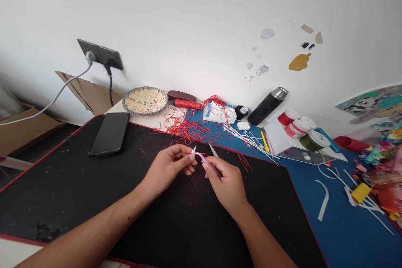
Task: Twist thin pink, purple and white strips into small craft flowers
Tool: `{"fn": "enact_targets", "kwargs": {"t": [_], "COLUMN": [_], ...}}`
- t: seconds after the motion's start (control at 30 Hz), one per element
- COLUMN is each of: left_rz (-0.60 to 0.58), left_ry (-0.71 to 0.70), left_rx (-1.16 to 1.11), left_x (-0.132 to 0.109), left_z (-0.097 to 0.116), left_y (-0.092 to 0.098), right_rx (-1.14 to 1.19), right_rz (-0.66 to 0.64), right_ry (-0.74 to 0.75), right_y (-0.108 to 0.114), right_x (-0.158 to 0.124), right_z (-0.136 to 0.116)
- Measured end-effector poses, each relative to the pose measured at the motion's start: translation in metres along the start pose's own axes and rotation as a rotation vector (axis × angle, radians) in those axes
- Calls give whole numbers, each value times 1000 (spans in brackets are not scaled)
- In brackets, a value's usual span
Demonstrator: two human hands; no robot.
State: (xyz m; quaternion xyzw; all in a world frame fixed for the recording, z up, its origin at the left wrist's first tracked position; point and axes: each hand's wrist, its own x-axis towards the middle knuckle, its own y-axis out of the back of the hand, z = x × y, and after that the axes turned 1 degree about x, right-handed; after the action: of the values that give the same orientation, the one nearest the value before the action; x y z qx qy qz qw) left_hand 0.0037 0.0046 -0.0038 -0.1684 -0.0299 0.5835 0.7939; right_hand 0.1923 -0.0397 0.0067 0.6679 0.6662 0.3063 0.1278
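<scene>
Over the black mat (78, 192), my left hand (171, 167) pinches a small white and red piece (193, 150) between its fingertips. My right hand (228, 184) is closed around thin pink tweezers (207, 161), whose tip reaches to the piece at my left fingers. A metal point (212, 148) sticks up just beyond my right fingers. Both hands hover close together near the middle of the mat.
A black phone (109, 134) lies on the mat's far left. Red paper strips (188, 127), a woven basket (145, 100), a red thread spool (187, 104) and a black flask (266, 106) line the back. Paint jars (293, 123), white strips and coloured scraps cover the blue mat (345, 226) at right.
</scene>
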Motion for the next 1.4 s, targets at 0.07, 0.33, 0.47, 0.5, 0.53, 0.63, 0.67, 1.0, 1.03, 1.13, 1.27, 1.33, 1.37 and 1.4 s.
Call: {"fn": "enact_targets", "kwargs": {"t": [0.07, 0.33, 0.47, 0.5, 0.53, 0.63, 0.67, 1.0, 1.03, 1.13, 1.27, 1.33, 1.37, 1.4], "left_rz": [-3, -8, 4, 7, 9, 14, 14, 26, 26, 22, 22, 16, 7, -5], "left_ry": [3, 11, 9, 5, 1, -9, -9, -51, -53, -60, -73, -78, -78, -74], "left_rx": [3, 12, 42, 56, 72, 112, 122, 242, 244, 256, 301, 311, 310, 306], "left_x": [0, -1, -1, -1, -2, -2, -2, -3, -4, -4, -6, -7, -7, -7], "left_z": [1, 1, 0, 0, 1, 1, 2, 1, 1, 0, 0, 2, 3, 4], "left_y": [0, -1, 0, 0, 0, -1, -1, -1, -1, -1, -2, -1, -1, -1], "right_rx": [-44, -97, -144, -162, -184, -261, -289, -441, -439, -423, -435, -460, -477, -495], "right_rz": [2, -5, -11, -11, -11, -14, -15, -19, -22, -36, -40, -37, -39, -43], "right_ry": [26, 51, 93, 107, 120, 154, 163, 208, 204, 189, 191, 201, 209, 218], "right_y": [0, 2, 3, 4, 4, 4, 4, 5, 5, 4, 4, 5, 5, 6], "right_x": [0, 1, 1, 0, 0, 0, 0, 0, -1, -1, 0, 0, 0, 0], "right_z": [0, 1, 1, 1, 1, 3, 3, 5, 4, 3, 3, 2, 2, 2]}}
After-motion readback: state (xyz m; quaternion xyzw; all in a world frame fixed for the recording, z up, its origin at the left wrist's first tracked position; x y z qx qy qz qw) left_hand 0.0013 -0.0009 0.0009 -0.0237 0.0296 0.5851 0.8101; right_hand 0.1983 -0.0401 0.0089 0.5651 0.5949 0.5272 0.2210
